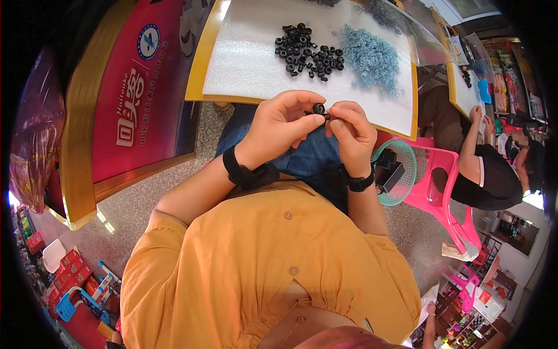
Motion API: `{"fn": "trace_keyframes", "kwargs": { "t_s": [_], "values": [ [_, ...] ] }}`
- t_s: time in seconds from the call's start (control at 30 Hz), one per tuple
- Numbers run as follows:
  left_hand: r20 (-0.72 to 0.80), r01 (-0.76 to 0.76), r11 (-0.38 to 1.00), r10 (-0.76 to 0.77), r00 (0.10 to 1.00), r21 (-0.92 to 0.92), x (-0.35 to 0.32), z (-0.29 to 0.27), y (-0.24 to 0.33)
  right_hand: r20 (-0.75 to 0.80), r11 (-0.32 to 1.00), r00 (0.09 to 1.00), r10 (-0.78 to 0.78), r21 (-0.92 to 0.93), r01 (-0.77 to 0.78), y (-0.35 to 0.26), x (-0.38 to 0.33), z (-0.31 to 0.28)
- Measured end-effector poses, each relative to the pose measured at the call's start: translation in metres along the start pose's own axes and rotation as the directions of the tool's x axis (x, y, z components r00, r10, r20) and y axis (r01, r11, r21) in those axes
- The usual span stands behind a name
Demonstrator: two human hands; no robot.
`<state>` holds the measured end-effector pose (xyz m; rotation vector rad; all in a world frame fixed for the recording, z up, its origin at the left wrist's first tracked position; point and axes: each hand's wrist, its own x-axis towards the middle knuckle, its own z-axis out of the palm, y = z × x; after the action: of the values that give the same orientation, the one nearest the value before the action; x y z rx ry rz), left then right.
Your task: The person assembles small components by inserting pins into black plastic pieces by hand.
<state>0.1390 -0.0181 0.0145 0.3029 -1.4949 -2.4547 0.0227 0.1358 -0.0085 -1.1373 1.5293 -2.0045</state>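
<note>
Held just off the near edge of the white-topped, yellow-edged counter [244, 64], on the wearer's side: a small black round part [318, 109]. Pinched in the left hand [279, 122], between thumb and forefinger. Met at its right side by the closed fingertips of the right hand [357, 129], apparently gripping it too; too small to tell whether pinching a second tiny part as well. Probably very light, stiff like hard plastic, perhaps slick and easily dropped; best taken by the outer rim, fingertips only. Spread loose on the middle of the counter, in no container: a pile of black parts [297, 42]. Heaped on the counter's right half, likewise loose: tiny pale-blue clear parts [372, 58]. Off the counter's near right corner: a mint-green perforated basket [410, 174], holding black box-shaped objects [389, 174]. Well left of the counter: a purple see-through bag [36, 134], contents unclear.
</note>
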Motion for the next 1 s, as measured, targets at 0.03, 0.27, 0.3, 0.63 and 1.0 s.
{"fn": "trace_keyframes", "kwargs": {
  "t_s": [0.03, 0.27, 0.3, 0.63, 1.0],
  "values": [
    [0.000, 0.000, 1.000, 0.000, 1.000, 0.000, -0.0004, 0.0004, 0.0005, -0.006, 1.000, 1.000, 0.014, -0.009, -0.014, -0.0010, -0.0002, 0.0000],
    [-0.010, -0.014, 0.998, 0.014, 1.000, 0.062, -0.0014, 0.0012, 0.0006, 0.003, 0.999, 0.999, 0.036, -0.031, -0.036, -0.0041, -0.0004, 0.0031],
    [-0.008, -0.018, 0.997, 0.018, 1.000, 0.070, -0.0014, 0.0012, 0.0004, 0.010, 0.998, 0.999, 0.031, -0.057, -0.030, -0.0042, -0.0001, 0.0032],
    [0.009, 0.004, 1.000, -0.004, 1.000, -0.028, 0.0017, -0.0029, -0.0003, -0.021, 0.997, 0.997, 0.076, -0.006, -0.076, -0.0028, -0.0007, 0.0012],
    [0.053, 0.087, 0.995, -0.085, 0.995, -0.039, 0.0037, -0.0050, -0.0003, 0.006, 0.989, 1.000, -0.015, -0.149, 0.015, -0.0046, 0.0012, 0.0078]
  ]
}}
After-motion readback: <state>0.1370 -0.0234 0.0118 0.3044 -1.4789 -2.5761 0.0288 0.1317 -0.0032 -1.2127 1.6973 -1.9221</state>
